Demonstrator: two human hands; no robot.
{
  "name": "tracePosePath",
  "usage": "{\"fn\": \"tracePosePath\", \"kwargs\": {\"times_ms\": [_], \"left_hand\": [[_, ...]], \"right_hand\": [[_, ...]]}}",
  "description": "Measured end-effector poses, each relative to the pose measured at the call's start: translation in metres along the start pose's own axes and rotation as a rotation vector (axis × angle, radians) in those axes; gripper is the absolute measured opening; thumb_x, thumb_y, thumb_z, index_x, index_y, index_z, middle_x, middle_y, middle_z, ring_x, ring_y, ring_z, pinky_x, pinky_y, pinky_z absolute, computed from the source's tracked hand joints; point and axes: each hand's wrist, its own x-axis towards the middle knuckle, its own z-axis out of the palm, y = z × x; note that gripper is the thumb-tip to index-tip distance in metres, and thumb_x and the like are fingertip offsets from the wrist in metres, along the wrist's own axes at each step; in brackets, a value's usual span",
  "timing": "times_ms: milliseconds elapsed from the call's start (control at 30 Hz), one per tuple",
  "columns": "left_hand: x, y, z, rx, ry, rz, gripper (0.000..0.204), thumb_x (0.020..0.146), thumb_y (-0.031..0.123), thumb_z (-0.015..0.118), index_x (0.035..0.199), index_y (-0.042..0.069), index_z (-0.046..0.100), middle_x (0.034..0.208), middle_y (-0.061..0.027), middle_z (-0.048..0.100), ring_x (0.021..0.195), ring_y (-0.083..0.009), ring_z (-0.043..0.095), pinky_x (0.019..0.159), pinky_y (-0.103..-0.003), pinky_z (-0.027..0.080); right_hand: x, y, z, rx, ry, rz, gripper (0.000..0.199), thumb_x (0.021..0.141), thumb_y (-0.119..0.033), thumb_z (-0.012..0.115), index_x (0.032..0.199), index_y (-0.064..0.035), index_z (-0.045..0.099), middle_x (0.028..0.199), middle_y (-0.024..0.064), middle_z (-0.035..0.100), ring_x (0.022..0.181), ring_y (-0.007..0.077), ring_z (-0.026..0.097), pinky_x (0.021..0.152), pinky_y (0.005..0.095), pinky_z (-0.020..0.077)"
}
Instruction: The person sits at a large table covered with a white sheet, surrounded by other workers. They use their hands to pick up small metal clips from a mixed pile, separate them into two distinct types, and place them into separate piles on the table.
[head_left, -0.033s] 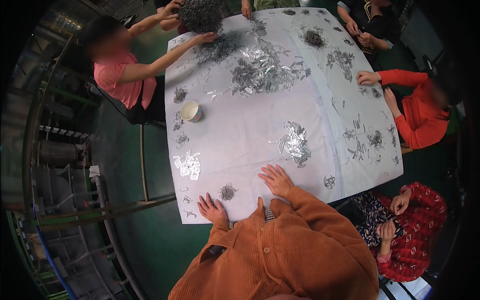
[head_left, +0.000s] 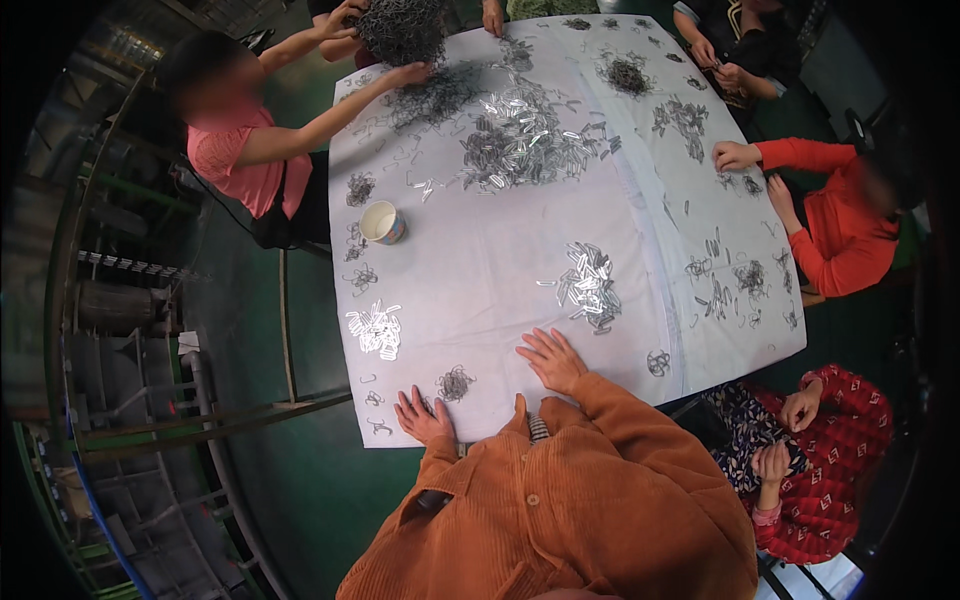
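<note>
My left hand [head_left: 425,417] lies flat at the table's near edge, fingers spread, holding nothing. Just beyond it is a small heap of dark curved wire hooks [head_left: 455,384]. My right hand [head_left: 553,361] rests palm down on the white-covered table [head_left: 490,270], also with fingers apart. Close in front of those fingertips is a pile of shiny flat metal links [head_left: 588,285]. Another pile of bright links [head_left: 375,331] lies ahead of my left hand, near the left edge. A few loose hooks [head_left: 378,427] are scattered left of that hand.
A paper cup [head_left: 384,223] stands on the left side. Farther back is a large heap of links [head_left: 525,145]. A person in pink [head_left: 245,150] holds a tangled dark wire mass [head_left: 400,32]. Other people sit along the right side, among them one in a red top [head_left: 845,225].
</note>
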Motion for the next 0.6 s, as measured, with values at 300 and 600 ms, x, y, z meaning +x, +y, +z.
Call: {"fn": "tracePosePath", "kwargs": {"times_ms": [300, 600], "left_hand": [[0.000, -0.002, 0.002, 0.007, -0.021, -0.010, 0.051, 0.093, 0.031, 0.052, 0.141, 0.016, 0.046, 0.155, -0.0112, 0.028, 0.141, -0.0381, 0.019, 0.115, -0.050, 0.016], [0.000, -0.001, 0.003, 0.028, 0.004, 0.006, 0.050, 0.093, 0.032, 0.051, 0.140, 0.015, 0.048, 0.154, -0.0120, 0.030, 0.141, -0.0386, 0.021, 0.114, -0.051, 0.018]], "right_hand": [[0.001, -0.002, -0.005, -0.010, 0.019, -0.012, 0.047, 0.090, -0.022, 0.057, 0.137, -0.0209, 0.051, 0.145, 0.0025, 0.044, 0.139, 0.0222, 0.033, 0.116, 0.0454, 0.0196], [0.002, -0.005, -0.009, 0.019, 0.027, 0.012, 0.043, 0.091, -0.019, 0.054, 0.134, -0.0207, 0.053, 0.144, 0.0015, 0.045, 0.138, 0.0204, 0.034, 0.116, 0.0437, 0.0199]]}}
